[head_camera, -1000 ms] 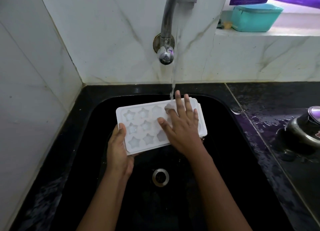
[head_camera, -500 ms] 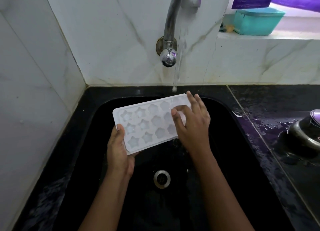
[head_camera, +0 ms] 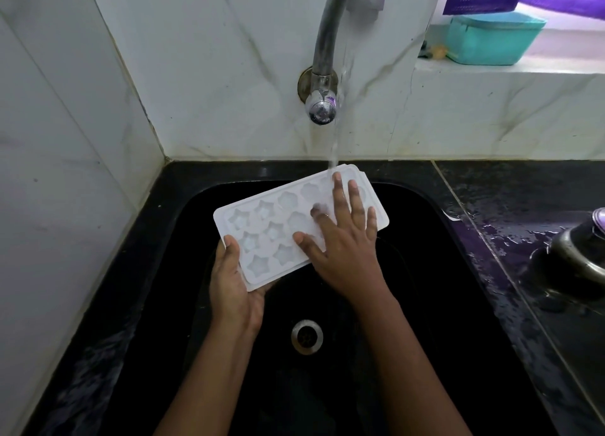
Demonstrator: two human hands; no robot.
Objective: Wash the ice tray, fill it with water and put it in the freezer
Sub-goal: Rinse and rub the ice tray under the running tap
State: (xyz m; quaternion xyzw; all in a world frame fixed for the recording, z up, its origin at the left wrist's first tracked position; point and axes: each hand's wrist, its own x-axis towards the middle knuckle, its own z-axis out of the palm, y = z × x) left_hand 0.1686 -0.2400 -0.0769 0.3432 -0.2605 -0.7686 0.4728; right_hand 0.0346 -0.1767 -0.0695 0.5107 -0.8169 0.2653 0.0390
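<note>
Head view: the left grip [head_camera: 234,291] clasps the lower-left short end of the ice tray [head_camera: 262,226], thumb hooked over the top rim and palm cupped beneath; the fingers under it are hidden. The right grip [head_camera: 343,249] is released, its fingers straight and spread, lying flat on the right half of the tray's upper face and covering several moulds, holding nothing. The tray is white plastic with star and flower pockets, tilted so its far end rises toward the upper right, above the black sink [head_camera: 442,321] at frame centre. A stream of water [head_camera: 337,124] from the tap [head_camera: 324,42] at the top centre lands on that far end, just by the fingertips. I judge the tray light and fairly stiff but slick when wet, and likely to flex and spill once filled, so it is best taken by both short ends and held level. The drain [head_camera: 307,336] sits below the hands. To the right lie the wet dark desk [head_camera: 510,213] and a metal pot [head_camera: 576,255]; a teal box [head_camera: 491,39] stands on the ledge at the upper right.
</note>
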